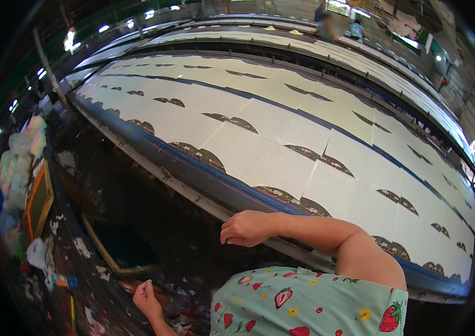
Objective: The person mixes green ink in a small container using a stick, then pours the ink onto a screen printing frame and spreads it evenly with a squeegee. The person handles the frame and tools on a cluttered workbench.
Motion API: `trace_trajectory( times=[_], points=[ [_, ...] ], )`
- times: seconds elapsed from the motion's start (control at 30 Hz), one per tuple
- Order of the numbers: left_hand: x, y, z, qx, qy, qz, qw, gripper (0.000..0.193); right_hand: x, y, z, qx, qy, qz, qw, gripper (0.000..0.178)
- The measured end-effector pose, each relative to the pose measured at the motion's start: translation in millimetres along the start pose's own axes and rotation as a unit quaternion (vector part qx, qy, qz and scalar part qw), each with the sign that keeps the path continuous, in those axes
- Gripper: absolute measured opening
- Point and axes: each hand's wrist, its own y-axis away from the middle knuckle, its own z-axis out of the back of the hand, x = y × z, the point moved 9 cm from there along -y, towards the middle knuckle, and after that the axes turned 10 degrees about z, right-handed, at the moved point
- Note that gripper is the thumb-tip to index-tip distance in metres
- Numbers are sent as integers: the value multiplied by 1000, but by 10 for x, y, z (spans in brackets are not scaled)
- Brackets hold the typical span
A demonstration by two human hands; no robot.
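My right hand [248, 228] hangs loosely closed beside the metal edge rail [209, 207] of a long printing table, and nothing shows between its curled fingers. Lower on the left, my left hand [148, 299] is closed with its fingertips drawn together, and I see no object in it. A dark, wood-framed screen [93, 238] leans low behind that hand. Rows of pale fabric panels [265, 148] cover the long table, with dark patterned curved patches [197, 154] along their edges. None of the panels touches my hands.
A blue strip [131, 137] runs along the table's near side. Bulging plastic bags [16, 162] and a yellow-framed screen [40, 199] stand at the left. Scraps [82, 247] litter the dark floor. More long tables [282, 40] lie beyond, with people [356, 29] at the far end.
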Motion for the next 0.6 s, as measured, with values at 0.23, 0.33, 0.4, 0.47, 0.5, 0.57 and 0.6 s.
trace_trajectory(
  times=[0.23,0.33,0.4,0.47,0.5,0.57,0.6],
  points=[
    [-259,-1818,-237,89,96,32,991,27,-431,-255,226,-76,43,-150,985,17],
    [-203,-2623,-423,117,65,45,990,31,-574,-455,312,-103,65,-200,972,17],
    [-205,-3090,-370,121,29,39,991,35,-605,-666,253,-116,81,-233,962,17],
    [-214,-3535,-466,121,58,27,991,41,-687,-869,273,-112,100,-255,955,17],
    [-266,-3639,-563,130,56,38,989,44,-723,-934,253,-104,107,-267,952,17],
    [-447,-3784,-607,139,38,65,987,51,-787,-1103,90,-85,110,-287,948,18],
    [-442,-3887,-627,154,40,69,985,54,-821,-1223,-14,-70,110,-294,947,19]
  ],
)
